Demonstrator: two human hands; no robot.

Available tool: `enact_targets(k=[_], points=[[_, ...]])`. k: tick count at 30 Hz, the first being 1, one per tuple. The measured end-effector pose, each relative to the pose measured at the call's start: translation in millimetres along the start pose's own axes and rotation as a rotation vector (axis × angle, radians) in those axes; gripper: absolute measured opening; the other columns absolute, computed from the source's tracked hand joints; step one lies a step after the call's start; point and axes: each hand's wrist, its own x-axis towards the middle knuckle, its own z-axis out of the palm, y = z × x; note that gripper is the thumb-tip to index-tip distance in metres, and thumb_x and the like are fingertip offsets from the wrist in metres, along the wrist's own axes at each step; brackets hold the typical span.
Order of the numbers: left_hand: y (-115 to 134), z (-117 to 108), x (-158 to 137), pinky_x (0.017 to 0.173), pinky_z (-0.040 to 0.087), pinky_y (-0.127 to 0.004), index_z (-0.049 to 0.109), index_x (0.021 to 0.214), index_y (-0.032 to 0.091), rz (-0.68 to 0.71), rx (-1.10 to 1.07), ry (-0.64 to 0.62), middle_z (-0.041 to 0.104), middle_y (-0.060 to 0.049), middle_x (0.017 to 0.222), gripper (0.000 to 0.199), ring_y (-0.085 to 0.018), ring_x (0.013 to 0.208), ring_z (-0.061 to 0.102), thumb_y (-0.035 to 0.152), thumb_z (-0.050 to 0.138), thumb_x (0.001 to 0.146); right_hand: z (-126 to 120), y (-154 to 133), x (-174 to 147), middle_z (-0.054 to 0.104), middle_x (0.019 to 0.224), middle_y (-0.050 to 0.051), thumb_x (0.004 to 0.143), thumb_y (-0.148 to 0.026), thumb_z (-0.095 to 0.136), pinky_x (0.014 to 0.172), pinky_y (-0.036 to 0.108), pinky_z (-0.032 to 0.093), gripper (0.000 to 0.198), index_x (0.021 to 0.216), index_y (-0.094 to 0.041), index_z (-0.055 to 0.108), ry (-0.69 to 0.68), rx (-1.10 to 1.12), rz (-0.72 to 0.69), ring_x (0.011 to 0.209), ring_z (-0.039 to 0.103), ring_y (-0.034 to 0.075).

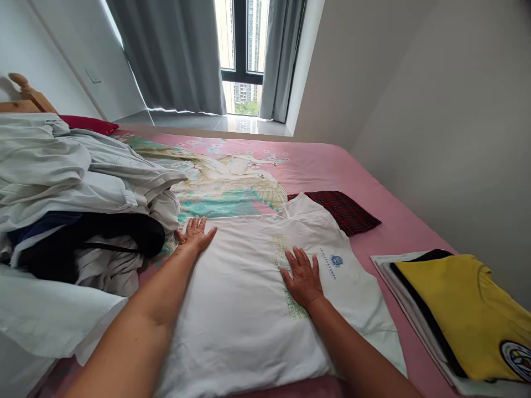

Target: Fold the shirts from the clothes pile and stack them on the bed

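White T-shirt: is lying spread on the pink bed. Right hand: is pressing the green print, fingers fanned, gripping nothing; uneven pressing could be setting creases. Left hand: is resting on the shirt's far left corner, fingers parted, holding nothing. Loose clothes heap: is crowding it, perhaps risking slumping over. Tartan cloth: is underlying a sleeve, possibly dragging if that is sliding.

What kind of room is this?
Probably a bedroom: there's what looks like a big bed covered in pink, a wooden post at the far left, and grey curtains by the window.
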Motion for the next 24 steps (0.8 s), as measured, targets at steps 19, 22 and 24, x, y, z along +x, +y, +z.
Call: enact_targets(k=[19, 22, 24], points=[[56.9, -22.4, -197.2, 0.109, -0.002, -0.059, 0.016, 0.146, 0.029, 0.782, 0.039, -0.249, 0.012, -0.006, 0.154, 0.080, -0.030, 0.141, 0.008, 0.069, 0.035, 0.080, -13.5, 0.3, 0.7, 0.020, 0.151, 0.005, 0.091, -0.054, 0.027, 0.109, 0.050, -0.008, 0.058, 0.142, -0.026, 0.030, -0.103, 0.096, 0.047, 0.139, 0.011, 0.023], [34.9, -35.7, -221.2, 0.107, -0.003, -0.061, 0.010, 0.147, 0.028, 0.746, 0.096, -0.321, 0.004, -0.008, 0.154, 0.092, -0.032, 0.141, 0.001, 0.075, 0.040, 0.073, -20.5, -2.9, 0.4, 0.017, 0.152, 0.005, 0.091, -0.055, 0.024, 0.108, 0.051, -0.010, 0.059, 0.143, -0.026, 0.028, -0.161, 0.104, 0.070, 0.140, 0.008, 0.022], [19.3, -44.8, -240.0, 0.107, -0.001, -0.062, 0.007, 0.147, 0.028, 0.732, 0.125, -0.383, 0.001, -0.009, 0.154, 0.097, -0.033, 0.141, -0.001, 0.076, 0.042, 0.070, -28.6, -7.4, -4.1, 0.013, 0.153, 0.006, 0.091, -0.057, 0.021, 0.106, 0.054, -0.012, 0.062, 0.144, -0.026, 0.024, -0.234, 0.106, 0.099, 0.140, 0.004, 0.023]])
